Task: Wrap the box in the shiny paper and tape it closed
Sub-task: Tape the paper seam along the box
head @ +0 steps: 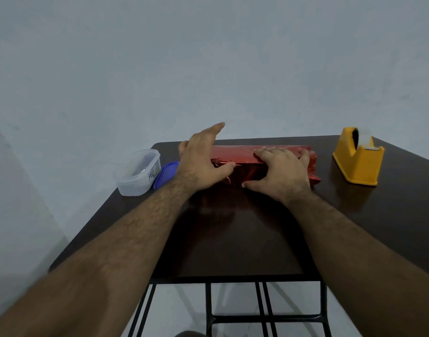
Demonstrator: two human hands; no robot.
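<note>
The box [242, 158], already covered in shiny red paper [247, 172], lay lengthwise toward the far edge of the dark brown table [232, 239], roughly at its middle. The right hand [280, 172] rested flat on the top of the package near its right end, fingers straight and close together, pressing the paper down, with the thumb stretched out low along the near side. The left hand [201, 161] sat at the left end of the package, thumb laid against the crumpled paper there; its fingers were straight and spread a little, the forefinger lifted and pointing away toward the wall, gripping nothing that I could see. The paper at the right end stuck out past the box in a loose, creased flap. A yellow tape dispenser [358, 156] stood well apart to the right. To the left, near the table's edge, stood a clear plastic container [136, 172], its blue lid [166, 173] lying just beside it.
</note>
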